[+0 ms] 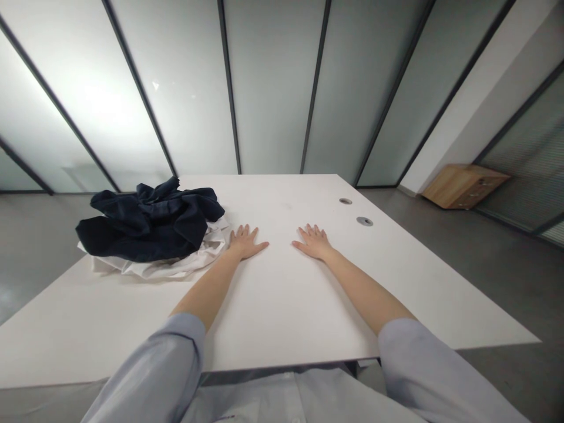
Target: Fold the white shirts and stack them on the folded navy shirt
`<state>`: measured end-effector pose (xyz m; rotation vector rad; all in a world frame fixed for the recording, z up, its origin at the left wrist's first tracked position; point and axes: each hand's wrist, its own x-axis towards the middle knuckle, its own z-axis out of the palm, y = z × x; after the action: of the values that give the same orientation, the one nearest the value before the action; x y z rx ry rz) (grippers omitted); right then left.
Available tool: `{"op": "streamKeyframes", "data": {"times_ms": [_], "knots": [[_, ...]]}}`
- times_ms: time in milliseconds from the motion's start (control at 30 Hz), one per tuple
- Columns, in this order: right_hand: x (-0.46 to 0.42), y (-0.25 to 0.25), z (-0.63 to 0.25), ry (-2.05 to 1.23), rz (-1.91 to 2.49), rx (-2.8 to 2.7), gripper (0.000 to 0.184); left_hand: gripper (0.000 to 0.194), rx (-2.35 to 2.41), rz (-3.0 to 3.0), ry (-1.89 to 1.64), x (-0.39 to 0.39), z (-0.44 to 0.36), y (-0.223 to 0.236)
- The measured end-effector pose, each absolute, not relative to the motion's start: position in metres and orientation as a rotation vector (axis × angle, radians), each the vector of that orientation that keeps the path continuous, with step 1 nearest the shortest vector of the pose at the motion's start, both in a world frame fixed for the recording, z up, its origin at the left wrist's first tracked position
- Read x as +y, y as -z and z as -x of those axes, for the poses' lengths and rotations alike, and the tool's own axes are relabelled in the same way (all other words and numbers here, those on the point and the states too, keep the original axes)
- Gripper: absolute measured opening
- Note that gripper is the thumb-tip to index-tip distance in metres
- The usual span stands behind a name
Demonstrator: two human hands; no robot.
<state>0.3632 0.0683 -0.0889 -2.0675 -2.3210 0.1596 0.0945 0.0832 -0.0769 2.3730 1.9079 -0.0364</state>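
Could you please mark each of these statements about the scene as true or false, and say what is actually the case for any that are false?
1. The crumpled dark navy fabric lies on top of crumpled white fabric. True.
2. The right hand grips the crumpled dark navy fabric. False: the right hand lies palm down on the white tabletop, apart from the fabric.
3. The left hand lies palm down on the white tabletop, fingers spread. True.
4. A light wooden drawer cabinet stands on the white tabletop. False: the light wooden drawer cabinet stands on the grey floor, off to the right.
5. Two round grey grommets are set in the white tabletop. True.
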Motion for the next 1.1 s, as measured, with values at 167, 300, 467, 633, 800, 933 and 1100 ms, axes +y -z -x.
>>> {"op": "streamKeyframes", "data": {"times_ms": [167, 300, 467, 633, 800, 933, 1100], "knots": [[0.0737, 0.0919, -0.3640, -0.212, 2.087, -2.330, 0.094, 0.096, 1.888, -2.381, 0.078, 0.0818, -0.0956, 0.0748], [0.0759, 0.0928, -0.3644, -0.211, 2.107, -2.314, 0.096, 0.098, 1.883, -2.388, 0.079, 0.0826, -0.0955, 0.0772], [0.0766, 0.0944, -0.3640, -0.204, 2.102, -2.304, 0.094, 0.098, 1.891, -2.384, 0.055, 0.0841, -0.0953, 0.0800], [0.0759, 0.0937, -0.3633, -0.190, 2.103, -2.305, 0.094, 0.098, 1.885, -2.373, 0.036, 0.0840, -0.0952, 0.0795], [0.0752, 0.0922, -0.3630, -0.190, 2.090, -2.319, 0.093, 0.099, 1.881, -2.374, 0.043, 0.0849, -0.0947, 0.0801], [0.0757, 0.0934, -0.3634, -0.178, 2.095, -2.324, 0.093, 0.097, 1.888, -2.377, 0.045, 0.0848, -0.0945, 0.0809], [0.0751, 0.0930, -0.3631, -0.177, 2.094, -2.312, 0.093, 0.098, 1.882, -2.375, 0.051, 0.0854, -0.0944, 0.0809]]}}
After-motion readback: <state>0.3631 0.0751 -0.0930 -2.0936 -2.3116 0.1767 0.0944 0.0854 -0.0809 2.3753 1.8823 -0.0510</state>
